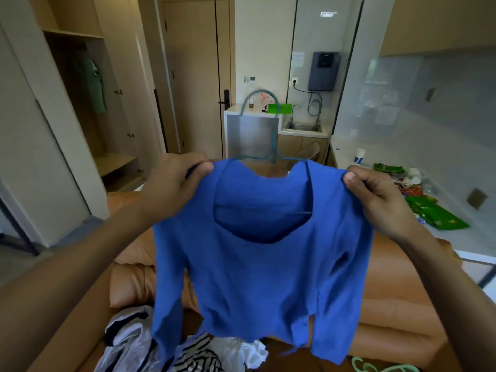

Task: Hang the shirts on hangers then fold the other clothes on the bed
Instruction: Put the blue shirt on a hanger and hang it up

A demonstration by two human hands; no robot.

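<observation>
1. The blue shirt [263, 264] hangs in mid-air in front of the person, above the near part of the bed [397, 304]. Its front faces the camera and its sleeves dangle on either side.
2. A teal wire hanger [274, 135] sits inside the neck. Its hook and stem rise above the collar, and its lower bar shows through the neck opening.
3. The left hand [174, 181] pinches the shirt's left shoulder, thumb on the front and fingers curled behind. The right hand [375, 194] does the same at the right shoulder. Whether either hand also grips the wire under the cloth cannot be told.
4. The step in hand looks like seating this shirt on its hanger, with the shoulders drawn out over the wire arms.
5. The next move probably calls for settling both shoulders evenly, then moving one hand to the hook while the other lets go. The shirt could then go to the wardrobe [80, 103] at far left, where a green garment [95, 84] hangs.
6. A pile of striped and white clothes [128, 336] lies near left on the bed, not yet folded. A pale green hanger [375, 365] lies near right.
7. On the right, a counter [375, 146] holds green packets [434, 213] and paper cups.
</observation>
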